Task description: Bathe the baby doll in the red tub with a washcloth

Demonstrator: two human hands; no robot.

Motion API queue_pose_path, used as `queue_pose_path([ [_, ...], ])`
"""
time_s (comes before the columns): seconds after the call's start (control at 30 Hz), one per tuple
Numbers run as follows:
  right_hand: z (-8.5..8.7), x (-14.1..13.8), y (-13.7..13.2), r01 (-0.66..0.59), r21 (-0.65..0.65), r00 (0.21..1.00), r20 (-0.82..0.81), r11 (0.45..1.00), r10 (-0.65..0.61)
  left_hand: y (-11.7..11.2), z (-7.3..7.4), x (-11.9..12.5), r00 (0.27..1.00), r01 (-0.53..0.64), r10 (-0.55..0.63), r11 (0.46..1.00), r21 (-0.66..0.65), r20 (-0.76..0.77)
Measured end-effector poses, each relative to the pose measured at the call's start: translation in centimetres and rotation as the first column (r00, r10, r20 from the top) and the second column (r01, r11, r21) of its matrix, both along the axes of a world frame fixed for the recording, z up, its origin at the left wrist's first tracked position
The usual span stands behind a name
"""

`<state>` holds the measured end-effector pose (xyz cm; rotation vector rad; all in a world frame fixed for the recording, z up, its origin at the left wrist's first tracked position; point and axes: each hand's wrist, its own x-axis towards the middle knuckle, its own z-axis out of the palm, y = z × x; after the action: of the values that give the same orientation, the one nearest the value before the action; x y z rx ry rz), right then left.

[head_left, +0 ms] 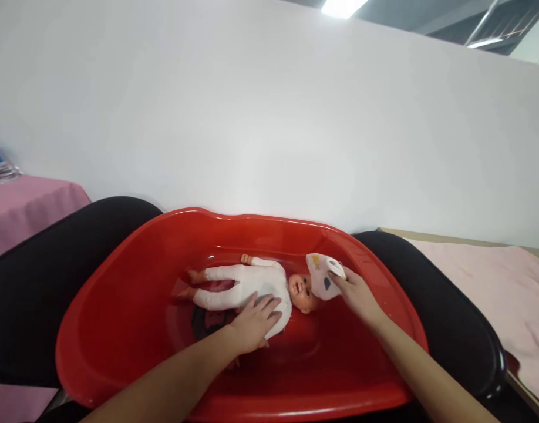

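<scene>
A baby doll [247, 285] in a white suit lies on its back inside a red plastic tub [120, 311], head toward the right. My left hand [254, 323] rests flat on the doll's chest, fingers stretched out. My right hand [355, 294] grips a small white cloth [322, 276] with coloured patches and holds it against the top of the doll's head.
The tub rests on black seats [36, 276] on both sides. A white wall stands right behind it. A pink-covered table [23, 205] is at the left and a pink cloth [494, 282] lies on a surface at the right.
</scene>
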<state>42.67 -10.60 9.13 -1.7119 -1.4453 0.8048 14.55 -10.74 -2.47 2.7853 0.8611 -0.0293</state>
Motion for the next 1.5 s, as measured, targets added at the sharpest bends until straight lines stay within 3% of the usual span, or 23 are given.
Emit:
queue_pose_path([
  [0.07, -0.7, -0.7, 0.4, -0.122, 0.038, 0.984, 0.134, 0.992, 0.116, 0.1, -0.7, -0.3, 1.0, 0.01, -0.01, 1.0, 0.018, 0.004],
  [0.13, -1.1, -2.0, 1.2, -0.296, 0.043, 0.904, 0.335, 0.954, 0.265, 0.1, -1.2, -0.6, 1.0, 0.03, -0.03, 0.999, 0.032, 0.001],
  [0.2, -0.9, -3.7, 2.3, -0.455, -0.017, 0.731, 0.564, 0.89, 0.384, 0.0, -1.3, -0.7, 0.998, 0.055, -0.054, 0.997, 0.051, -0.008],
  [0.3, -0.5, -6.5, 3.8, -0.524, -0.1, 0.471, 0.793, 0.846, 0.386, -0.1, -0.9, -0.5, 0.994, 0.11, -0.107, 0.99, 0.088, -0.037],
  [0.37, -0.9, -8.0, 4.5, -0.561, -0.129, 0.346, 0.861, 0.818, 0.373, -0.1, -0.6, -0.3, 0.987, 0.158, -0.152, 0.979, 0.128, -0.055],
  [0.43, -2.2, -9.2, 4.8, -0.63, -0.195, 0.209, 0.89, 0.752, 0.406, 0.1, -0.7, 0.0, 0.981, 0.192, -0.185, 0.962, 0.192, -0.057],
  [0.5, -4.0, -9.9, 4.7, -0.662, -0.289, 0.082, 0.889, 0.692, 0.45, 0.2, -1.5, 0.2, 0.978, 0.209, -0.203, 0.939, 0.274, -0.049],
  [0.57, -5.7, -10.0, 4.2, -0.646, -0.344, 0.027, 0.882, 0.681, 0.47, 0.3, -2.7, 0.2, 0.971, 0.238, -0.23, 0.909, 0.343, -0.065],
  [0.67, -7.0, -9.5, 3.3, -0.618, -0.367, 0.037, 0.87, 0.695, 0.492, 0.4, -4.1, 0.3, 0.962, 0.273, -0.257, 0.881, 0.387, -0.094],
  [0.73, -6.5, -8.9, 2.6, -0.623, -0.4, 0.039, 0.843, 0.673, 0.537, 0.3, -4.2, 0.6, 0.966, 0.26, -0.239, 0.89, 0.375, -0.102],
  [0.93, -2.0, -7.2, 0.8, -0.597, -0.598, 0.071, 0.624, 0.534, 0.778, 0.3, -2.9, 1.9, 0.98, 0.197, -0.183, 0.923, 0.329, -0.074],
  [1.0, -0.5, -6.5, 0.2, -0.605, -0.621, 0.158, 0.519, 0.498, 0.84, 0.5, -3.1, 1.9, 0.98, 0.2, -0.197, 0.924, 0.326, -0.043],
  [1.1, 0.6, -5.4, -0.5, -0.63, -0.582, 0.354, 0.375, 0.515, 0.857, 1.0, -4.2, 1.3, 0.971, 0.235, -0.233, 0.922, 0.309, -0.043],
  [1.2, 0.3, -4.5, -1.1, -0.628, -0.616, 0.468, 0.19, 0.476, 0.863, 1.5, -5.0, 0.6, 0.972, 0.222, -0.235, 0.93, 0.292, 0.011],
  [1.3, -1.1, -4.3, -1.5, -0.639, -0.66, 0.487, 0.05, 0.395, 0.872, 1.7, -5.1, 0.2, 0.983, 0.157, -0.176, 0.948, 0.277, 0.044],
  [1.4, -2.4, -4.6, -1.5, -0.617, -0.658, 0.486, 0.113, 0.431, 0.867, 1.6, -4.3, 0.1, 0.991, 0.133, -0.133, 0.952, 0.274, -0.02],
  [1.5, -2.7, -5.0, -1.3, -0.57, -0.712, 0.467, 0.13, 0.41, 0.875, 1.3, -3.4, 0.2, 0.992, 0.129, -0.121, 0.949, 0.289, -0.046],
])
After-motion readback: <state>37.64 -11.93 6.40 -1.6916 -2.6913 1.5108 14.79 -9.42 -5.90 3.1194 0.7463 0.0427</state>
